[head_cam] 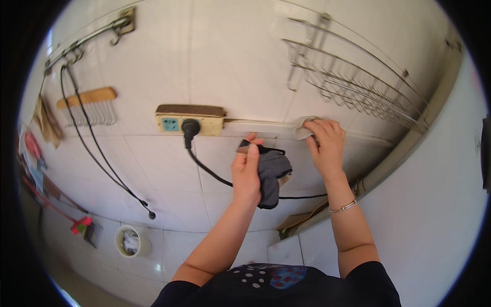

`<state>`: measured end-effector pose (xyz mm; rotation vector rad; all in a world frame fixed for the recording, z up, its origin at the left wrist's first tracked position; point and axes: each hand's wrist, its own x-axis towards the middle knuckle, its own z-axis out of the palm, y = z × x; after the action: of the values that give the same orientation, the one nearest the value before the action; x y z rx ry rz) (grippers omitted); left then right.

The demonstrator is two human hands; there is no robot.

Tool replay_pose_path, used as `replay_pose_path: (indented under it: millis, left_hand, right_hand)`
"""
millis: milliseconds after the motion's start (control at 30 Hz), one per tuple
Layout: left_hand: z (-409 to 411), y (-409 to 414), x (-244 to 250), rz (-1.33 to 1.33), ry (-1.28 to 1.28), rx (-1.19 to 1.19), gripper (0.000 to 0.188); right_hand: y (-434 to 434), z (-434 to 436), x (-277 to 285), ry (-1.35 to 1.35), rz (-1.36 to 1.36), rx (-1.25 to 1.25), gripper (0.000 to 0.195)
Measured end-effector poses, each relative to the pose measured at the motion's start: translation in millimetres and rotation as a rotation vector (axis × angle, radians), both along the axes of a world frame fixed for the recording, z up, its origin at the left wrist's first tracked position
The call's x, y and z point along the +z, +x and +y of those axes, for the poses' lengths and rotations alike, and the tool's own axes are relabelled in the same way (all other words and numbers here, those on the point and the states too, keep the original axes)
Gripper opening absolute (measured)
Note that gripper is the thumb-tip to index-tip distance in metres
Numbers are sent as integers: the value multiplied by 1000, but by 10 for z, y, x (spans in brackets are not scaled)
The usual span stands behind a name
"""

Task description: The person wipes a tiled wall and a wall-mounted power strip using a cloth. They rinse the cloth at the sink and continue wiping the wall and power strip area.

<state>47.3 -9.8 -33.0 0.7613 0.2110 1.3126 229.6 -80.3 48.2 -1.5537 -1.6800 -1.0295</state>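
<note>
My left hand (247, 169) grips a dark grey cloth item with black edging (271, 176), which hangs down in front of the tiled wall. To its right, my right hand (326, 140) presses a pale, crumpled cloth (305, 128) against a white cable trunking strip (264, 127) on the wall. That strip runs right from a yellowed socket box (211, 126) with a brown top. A black plug (190, 127) sits in the box, and its black cable (209, 172) passes behind my left hand.
A wire rack (345, 73) is mounted at upper right, above a pipe (441, 92). At left hang a wooden-handled rack of metal hooks (87, 98), a black cord loop (94, 136) and a hook rail (92, 35). A bin (140, 249) and a red broom (80, 224) are at lower left.
</note>
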Motion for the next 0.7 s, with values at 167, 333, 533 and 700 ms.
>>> replay_pose_path:
  millis: [167,333,533,700]
  left_hand:
    - [-21,74,-209,-14,95,68,32]
    - [41,33,-167,-174,48,61,30]
    - [90,44,-145,-245,3,102,32]
    - [81,-21,-168,-252,-34,-43,28]
  right_hand:
    - [-727,498,225,-94,-205,203,37]
    - [-1014,726,368,-178,-336,242,36]
    - [-903,640,391,-176,-387,170,26]
    - [-1059,836,388,-149,-394,305,23]
